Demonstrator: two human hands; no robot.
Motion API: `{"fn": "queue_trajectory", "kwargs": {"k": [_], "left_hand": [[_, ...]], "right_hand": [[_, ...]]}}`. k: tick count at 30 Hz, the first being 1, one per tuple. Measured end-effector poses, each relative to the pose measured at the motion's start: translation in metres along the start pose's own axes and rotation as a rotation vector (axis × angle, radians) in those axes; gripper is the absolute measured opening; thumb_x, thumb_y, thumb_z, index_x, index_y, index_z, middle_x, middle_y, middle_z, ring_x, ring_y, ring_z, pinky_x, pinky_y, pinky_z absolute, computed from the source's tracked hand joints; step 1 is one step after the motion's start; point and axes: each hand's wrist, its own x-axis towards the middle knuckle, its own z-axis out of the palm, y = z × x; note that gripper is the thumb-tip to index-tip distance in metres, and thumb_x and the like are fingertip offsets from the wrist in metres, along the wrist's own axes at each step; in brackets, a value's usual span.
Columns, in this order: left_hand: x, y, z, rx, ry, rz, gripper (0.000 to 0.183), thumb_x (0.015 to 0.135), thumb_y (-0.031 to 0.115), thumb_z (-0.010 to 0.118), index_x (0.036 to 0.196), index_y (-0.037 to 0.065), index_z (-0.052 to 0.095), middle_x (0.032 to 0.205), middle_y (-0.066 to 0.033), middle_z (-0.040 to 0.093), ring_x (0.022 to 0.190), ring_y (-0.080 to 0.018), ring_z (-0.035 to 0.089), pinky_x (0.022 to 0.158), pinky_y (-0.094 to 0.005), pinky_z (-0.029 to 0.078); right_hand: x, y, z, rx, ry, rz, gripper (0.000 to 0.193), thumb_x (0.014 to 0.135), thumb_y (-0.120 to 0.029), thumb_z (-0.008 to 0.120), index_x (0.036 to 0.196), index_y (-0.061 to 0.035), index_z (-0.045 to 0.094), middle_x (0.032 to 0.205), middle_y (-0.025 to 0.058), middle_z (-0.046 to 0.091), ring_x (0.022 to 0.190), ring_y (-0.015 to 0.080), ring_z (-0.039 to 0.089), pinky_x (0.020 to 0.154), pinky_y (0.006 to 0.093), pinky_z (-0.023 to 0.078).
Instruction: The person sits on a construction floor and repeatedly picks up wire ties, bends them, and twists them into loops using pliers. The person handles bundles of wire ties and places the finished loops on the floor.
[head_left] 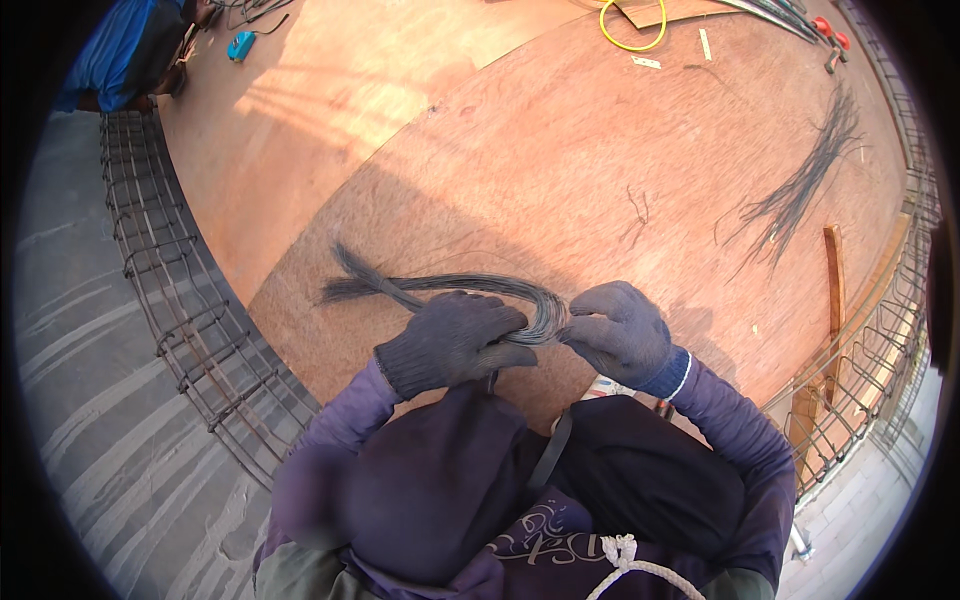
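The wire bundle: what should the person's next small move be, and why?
Perhaps ease one strand out of the wire bundle with the right hand, since that hand is at its bent end while the left hand grips it.

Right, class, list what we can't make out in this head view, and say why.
In the head view:
Wire bundle: part is hidden by the left hand's grip.
Right hand's grip: whether it pinches any strands is too small to tell.
Coloured item just below that grip in the picture: mostly covered by dark clothing.
Person in blue: cut off by the upper-left rim.
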Motion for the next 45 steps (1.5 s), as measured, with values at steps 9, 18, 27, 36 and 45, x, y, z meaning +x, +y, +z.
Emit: {"fn": "queue_trajectory", "kwargs": {"k": [9, 18, 27, 36, 45], "left_hand": [[-0.002, 0.001, -0.013, -0.019, 0.072, -0.008, 0.051, 0.091, 0.051, 0.077, 0.108, 0.003, 0.074, 0.092, -0.0150, 0.071, 0.084, -0.0347, 0.069, 0.076, -0.0452, 0.054], [0.006, 0.007, -0.043, -0.204, 0.111, -0.076, 0.049, 0.090, 0.031, 0.081, 0.123, -0.003, 0.071, 0.102, -0.0197, 0.075, 0.089, -0.0319, 0.074, 0.079, -0.0400, 0.056], [0.008, 0.001, -0.045, -0.191, 0.144, -0.074, 0.048, 0.089, 0.030, 0.083, 0.122, -0.003, 0.072, 0.109, -0.0182, 0.077, 0.091, -0.0297, 0.075, 0.080, -0.0389, 0.057], [0.013, 0.008, -0.044, -0.154, 0.099, -0.101, 0.056, 0.083, 0.032, 0.089, 0.124, -0.001, 0.072, 0.100, -0.0139, 0.075, 0.083, -0.0231, 0.072, 0.073, -0.0352, 0.056], [0.003, -0.065, -0.035, 0.036, 0.201, -0.204, 0.034, 0.086, 0.028, 0.081, 0.112, 0.006, 0.074, 0.098, -0.0133, 0.076, 0.088, -0.0310, 0.074, 0.078, -0.0424, 0.056]], "right_hand": [[0.015, -0.001, -0.002, -0.023, 0.031, -0.036, 0.028, 0.078, -0.013, 0.079, 0.105, -0.0171, 0.072, 0.103, 0.0044, 0.067, 0.093, 0.0281, 0.066, 0.079, 0.0413, 0.054], [0.019, 0.001, -0.008, -0.002, 0.171, -0.103, 0.026, 0.080, -0.014, 0.080, 0.104, -0.0157, 0.070, 0.109, 0.0058, 0.071, 0.097, 0.0288, 0.069, 0.081, 0.0420, 0.056], [0.025, -0.001, -0.004, -0.008, 0.183, -0.031, 0.022, 0.086, -0.020, 0.083, 0.103, -0.0143, 0.071, 0.099, 0.0048, 0.070, 0.089, 0.0286, 0.067, 0.077, 0.0426, 0.055], [0.032, -0.002, -0.006, -0.036, 0.096, 0.004, 0.019, 0.088, -0.023, 0.082, 0.101, -0.0139, 0.072, 0.096, 0.0050, 0.070, 0.088, 0.0287, 0.066, 0.076, 0.0426, 0.054], [0.030, -0.001, -0.063, 0.358, -0.010, 0.316, 0.015, 0.093, -0.015, 0.079, 0.098, -0.0056, 0.069, 0.092, 0.0078, 0.067, 0.087, 0.0217, 0.065, 0.076, 0.0330, 0.053]]}}
